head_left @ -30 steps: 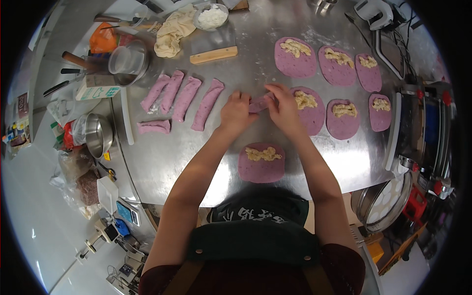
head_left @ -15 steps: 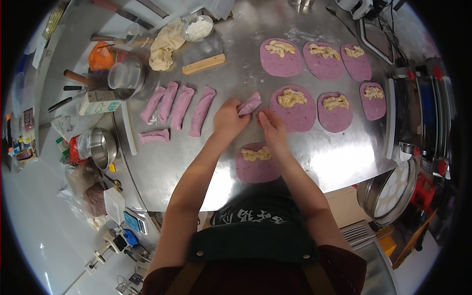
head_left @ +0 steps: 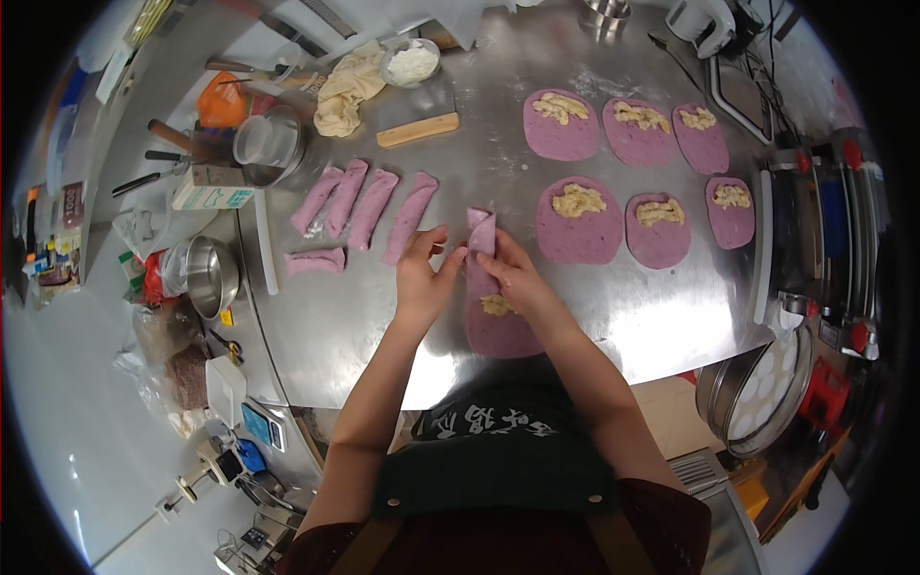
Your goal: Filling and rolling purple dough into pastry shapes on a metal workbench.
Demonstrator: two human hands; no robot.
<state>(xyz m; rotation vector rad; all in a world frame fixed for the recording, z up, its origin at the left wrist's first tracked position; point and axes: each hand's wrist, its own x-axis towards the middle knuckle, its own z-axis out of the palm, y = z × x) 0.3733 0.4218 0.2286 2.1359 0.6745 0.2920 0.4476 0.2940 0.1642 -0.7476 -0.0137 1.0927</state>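
Five purple rolls (head_left: 372, 211) lie done at left; sixth roll (head_left: 481, 233) partly covers nearest round (head_left: 498, 335) in view, right hand (head_left: 518, 275) pinching it, left hand (head_left: 420, 280) loosely spread just beside. Seven filled rounds (head_left: 579, 241), nearest included, lie flat, unrolled.

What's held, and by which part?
The right hand holds the rolled pink dough by its right side, around mid-length, thumb on top. The left hand is open beside the roll's left edge; contact there can't be told.

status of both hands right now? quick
Left hand: open, holding nothing; thumb at the roll's edge, contact unclear.
Right hand: closed on the rolled-up purple dough.
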